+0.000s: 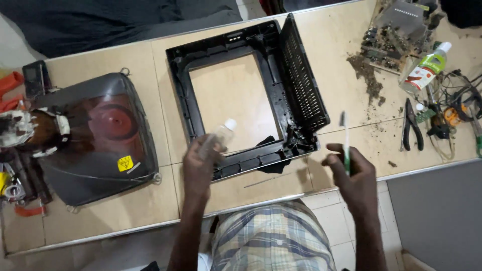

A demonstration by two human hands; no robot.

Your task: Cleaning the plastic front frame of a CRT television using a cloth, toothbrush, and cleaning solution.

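My left hand grips a small clear bottle with a white cap, tilted over the near edge of a black plastic television frame. My right hand holds a green-handled toothbrush upright, bristles up, just right of the frame's near right corner. The frame lies flat on the tan tiled surface, its grilled side panel standing up on the right. A dark cloth pokes out under the frame's near edge.
A grey picture tube lies at the left with loose parts beside it. At the right are a dusty circuit board, a green-and-white bottle, black pliers, tangled wires and dirt crumbs.
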